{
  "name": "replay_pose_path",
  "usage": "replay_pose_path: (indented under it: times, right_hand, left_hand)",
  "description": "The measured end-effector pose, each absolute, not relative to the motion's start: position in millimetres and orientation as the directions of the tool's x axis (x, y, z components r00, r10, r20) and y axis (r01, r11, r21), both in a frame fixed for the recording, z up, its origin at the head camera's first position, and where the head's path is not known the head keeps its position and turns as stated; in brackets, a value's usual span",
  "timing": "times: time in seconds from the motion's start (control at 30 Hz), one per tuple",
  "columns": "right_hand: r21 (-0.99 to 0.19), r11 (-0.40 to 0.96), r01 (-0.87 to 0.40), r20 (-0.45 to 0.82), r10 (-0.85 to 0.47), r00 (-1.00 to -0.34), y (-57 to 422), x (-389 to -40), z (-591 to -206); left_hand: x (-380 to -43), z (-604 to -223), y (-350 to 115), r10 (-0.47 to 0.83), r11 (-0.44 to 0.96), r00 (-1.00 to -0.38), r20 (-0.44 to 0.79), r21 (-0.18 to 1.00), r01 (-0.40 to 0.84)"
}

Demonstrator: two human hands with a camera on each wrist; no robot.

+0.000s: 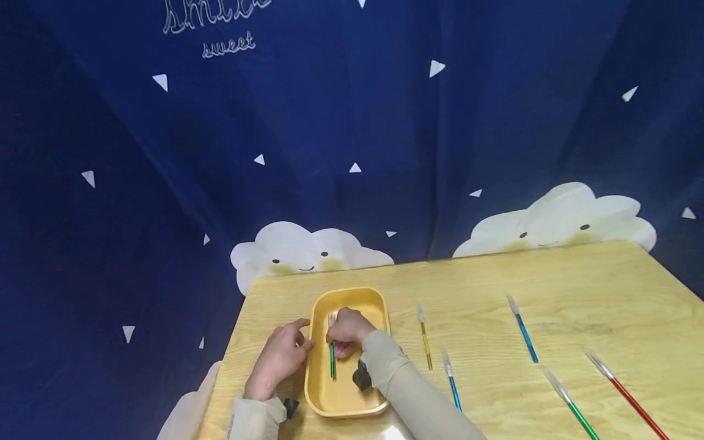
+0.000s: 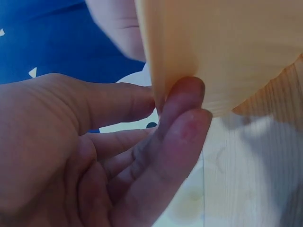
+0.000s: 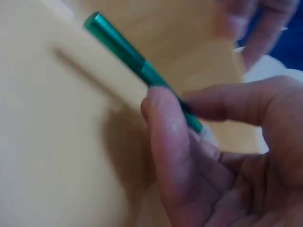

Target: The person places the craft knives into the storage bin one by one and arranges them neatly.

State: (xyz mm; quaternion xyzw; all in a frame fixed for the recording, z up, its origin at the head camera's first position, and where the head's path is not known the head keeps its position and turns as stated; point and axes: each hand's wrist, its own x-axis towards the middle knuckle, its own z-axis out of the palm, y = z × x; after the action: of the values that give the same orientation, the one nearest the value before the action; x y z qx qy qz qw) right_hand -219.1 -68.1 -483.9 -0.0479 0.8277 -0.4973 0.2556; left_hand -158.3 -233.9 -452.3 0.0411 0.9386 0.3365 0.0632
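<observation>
A slim green craft knife (image 1: 332, 360) with a pale, clear-looking cap stands out against the floor of the yellow tray (image 1: 346, 410). My right hand (image 1: 348, 333) reaches into the tray and pinches the knife between thumb and fingers. In the right wrist view the green handle (image 3: 120, 45) juts past the fingertips, while the capped end is partly hidden by the hand. At the tray's left side, my left hand (image 1: 282, 357) grips the rim. The left wrist view shows fingertips (image 2: 187, 130) against the outside of the tray wall (image 2: 227, 52).
Right of the tray, several similar knives lie spread on the wooden table (image 1: 484, 275): yellow (image 1: 426, 345), blue (image 1: 454, 391), another blue (image 1: 527, 336), green (image 1: 580, 418) and red (image 1: 632, 403). A dark blue curtain (image 1: 330, 122) with cloud prints hangs behind the table.
</observation>
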Motion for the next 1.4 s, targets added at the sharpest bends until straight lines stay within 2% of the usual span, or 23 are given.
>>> replay_pose_path:
  times: [0.33,0.57,0.77,0.93,1.13,1.4]
  right_hand:
    - [-0.832,0.542,0.121,-0.341,-0.327,-0.882,-83,-210,-500]
    - [-0.838,0.536,0.101,-0.325,-0.343,-0.881,-78,-208,-497]
    - [-0.793,0.608,0.046,-0.309,-0.335,-0.89,-81,-209,-490]
    - [-0.767,0.64,-0.042,-0.25,-0.358,-0.899,-76,-214,-476]
    - [-0.788,0.605,-0.114,-0.179,-0.403,-0.897,-62,-217,-446]
    - [-0.759,0.61,-0.226,-0.039,-0.39,-0.92,-34,-204,-416]
  left_hand:
    - [-157,-454,-235,0.141,0.729,-0.985,-0.097,0.683,0.037]
    - [-155,-453,-234,0.126,0.717,-0.985,-0.116,0.697,0.01]
    - [-156,-452,-236,0.114,0.713,-0.986,-0.123,0.701,-0.005]
    - [-158,-450,-235,0.117,0.716,-0.984,-0.133,0.698,-0.009]
    - [-159,-447,-234,0.104,0.725,-0.985,-0.136,0.689,-0.018]
    - [-158,-449,-232,0.091,0.747,-0.986,-0.142,0.664,-0.026]
